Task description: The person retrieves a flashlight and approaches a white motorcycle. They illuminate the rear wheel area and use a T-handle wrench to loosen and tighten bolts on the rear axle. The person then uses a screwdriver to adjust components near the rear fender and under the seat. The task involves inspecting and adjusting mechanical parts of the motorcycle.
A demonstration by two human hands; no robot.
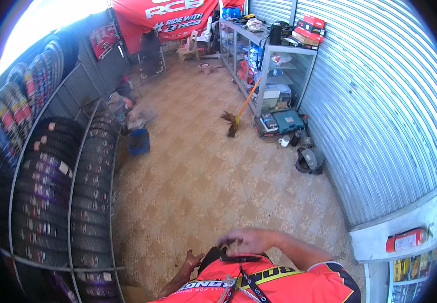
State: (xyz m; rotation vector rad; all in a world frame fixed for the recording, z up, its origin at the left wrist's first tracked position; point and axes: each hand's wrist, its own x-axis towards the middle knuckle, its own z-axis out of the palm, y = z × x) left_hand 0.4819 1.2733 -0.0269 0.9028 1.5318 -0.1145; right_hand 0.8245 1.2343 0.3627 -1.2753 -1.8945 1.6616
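Note:
My right hand is in front of my waist with the forearm bent across from the right. Its fingers curl down and are smeared by motion, so what they hold, if anything, does not show. Just below it a black flat strip-like thing lies against my red shirt. My left hand hangs low beside my dark-clothed leg, fingers apart and nothing visible in them. A dark lanyard runs down the shirt.
Tyre racks line the left side. A blue bin stands on the tiled floor. Ahead, a broom leans against a glass cabinet, near a teal case and a helmet. A fire extinguisher is at right.

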